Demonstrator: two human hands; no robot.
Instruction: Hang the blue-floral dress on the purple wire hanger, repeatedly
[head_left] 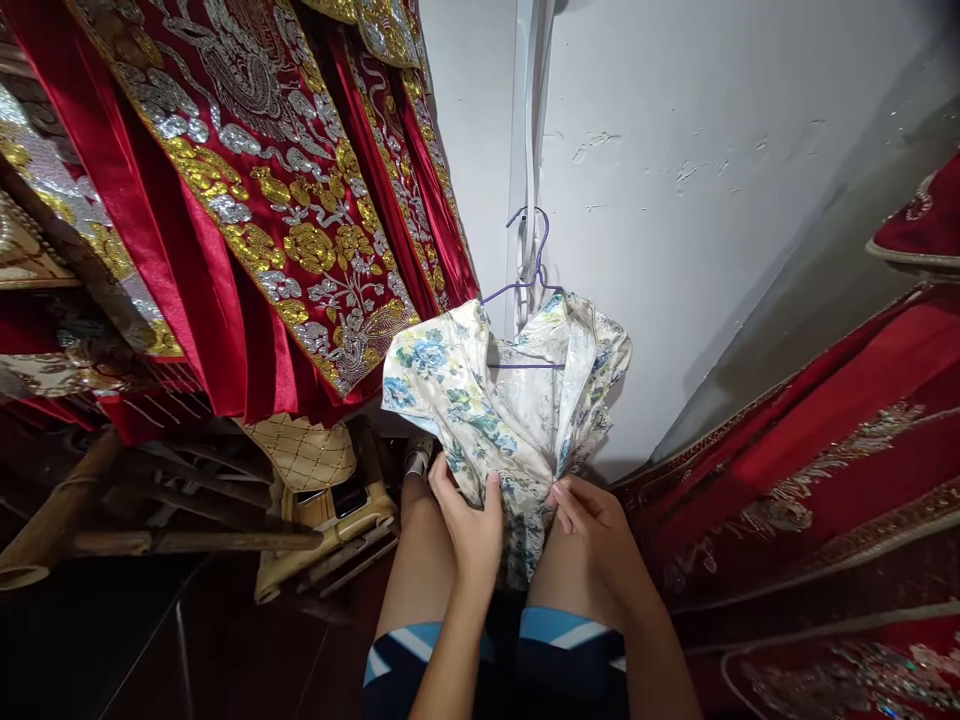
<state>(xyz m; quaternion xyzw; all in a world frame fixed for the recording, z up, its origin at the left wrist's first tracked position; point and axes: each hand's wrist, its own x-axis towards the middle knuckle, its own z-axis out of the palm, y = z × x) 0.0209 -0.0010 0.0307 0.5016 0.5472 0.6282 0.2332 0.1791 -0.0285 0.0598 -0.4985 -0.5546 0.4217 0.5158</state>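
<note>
A white short-sleeved floral blouse [480, 420] with blue and yellow flowers hangs in front of me, its neckline open in a V. It sits on a thin purple hanger [541, 262], whose hook points up by the wall. My left hand [474, 520] grips the blouse's lower left side, thumb on the front and fingers partly hidden by cloth. On the other side, my right hand [592, 510] pinches the blouse's front edge near the bottom of the V. The lower part of the cloth falls between my knees, so its full length is hard to tell.
Red costumes with gold and silver sequins [315, 240] hang at the left. More red embroidered cloth [825, 460] is on the right. A bamboo stool [337, 540] with a dark object stands at lower left. A white wall [675, 140] with a vertical pipe rises behind.
</note>
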